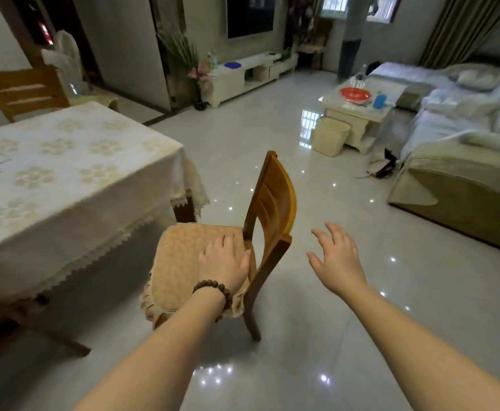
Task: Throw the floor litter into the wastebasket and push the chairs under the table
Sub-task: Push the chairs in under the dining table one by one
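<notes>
Fingers (225, 241) of left hand (223, 262) flat on chair (201, 262) seat; right hand (336, 256) spread, empty. Chair not yet under bench (65, 161); litter (385, 167) remains on floor.

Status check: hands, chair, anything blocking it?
Left hand flat on the chair seat cushion; right hand open, off it. Chair not under the table yet. Nothing visibly blocking.

Daylight enters from windows (358, 7) at one o'clock, leaving the room moderately bright. The glossy floor (317, 307) mirrors a window patch near the basket (330, 134) and scatters small pinpoint glare spots toward six o'clock. Wide-angle bending curves the edges; the far wall at twelve o'clock looks soft and hazy.
</notes>
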